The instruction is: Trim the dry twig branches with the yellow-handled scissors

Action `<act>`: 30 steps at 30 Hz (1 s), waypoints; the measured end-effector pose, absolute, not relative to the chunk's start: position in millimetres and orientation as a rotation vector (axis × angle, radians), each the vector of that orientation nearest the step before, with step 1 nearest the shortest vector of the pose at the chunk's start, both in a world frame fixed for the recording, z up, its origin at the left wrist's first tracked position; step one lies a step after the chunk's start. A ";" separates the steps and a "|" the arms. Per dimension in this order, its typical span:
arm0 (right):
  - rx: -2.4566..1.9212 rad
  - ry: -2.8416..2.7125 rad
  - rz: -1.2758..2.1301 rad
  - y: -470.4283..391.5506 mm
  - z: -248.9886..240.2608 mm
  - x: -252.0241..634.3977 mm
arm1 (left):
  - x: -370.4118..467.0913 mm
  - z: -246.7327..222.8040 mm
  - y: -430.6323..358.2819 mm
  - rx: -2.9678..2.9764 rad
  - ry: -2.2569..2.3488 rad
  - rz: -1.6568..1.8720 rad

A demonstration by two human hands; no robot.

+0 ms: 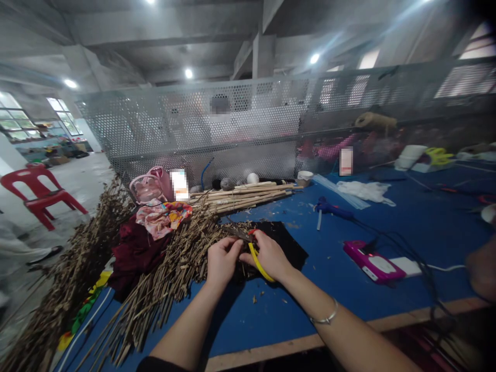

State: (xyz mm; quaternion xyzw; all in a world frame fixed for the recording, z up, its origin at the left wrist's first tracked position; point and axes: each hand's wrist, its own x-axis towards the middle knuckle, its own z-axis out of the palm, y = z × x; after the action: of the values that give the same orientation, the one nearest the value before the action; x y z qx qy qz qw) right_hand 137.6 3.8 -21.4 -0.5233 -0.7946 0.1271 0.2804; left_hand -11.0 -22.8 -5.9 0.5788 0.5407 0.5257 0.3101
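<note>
Your right hand [272, 254]: wrapped round yellow-handled metal cutters [260, 266], over black sheet [296, 248]
Your left hand [222, 259]: near the blades, cannot tell whether gripping; keep fingertips clear
Dried brown stalks [185, 245]: beside it, on blue bench [321, 305]

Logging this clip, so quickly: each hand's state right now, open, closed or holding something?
Left hand: closed in a pinch; what it holds, if anything, cannot be told.
Right hand: closed, holding yellow-and-red-handled cutters.
</note>
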 end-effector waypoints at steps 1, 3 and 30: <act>-1.416 -2.124 0.364 3.4 -21.4 137.4 | -10.9 -5.5 -23.2 1.526 1.422 1.390; -1.443 -2.114 0.416 2.6 -21.6 137.1 | -10.7 -5.0 -23.6 1.508 1.417 1.397; -1.446 -1.957 0.248 17.6 -38.4 147.1 | -24.4 -30.9 -9.1 1.311 1.442 1.599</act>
State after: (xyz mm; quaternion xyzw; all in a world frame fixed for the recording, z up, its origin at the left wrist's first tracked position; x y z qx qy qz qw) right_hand 147.1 17.6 -38.4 -0.5558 -0.7522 0.0954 0.3409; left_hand -24.4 -9.1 -30.9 0.4952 0.5446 0.6041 0.3053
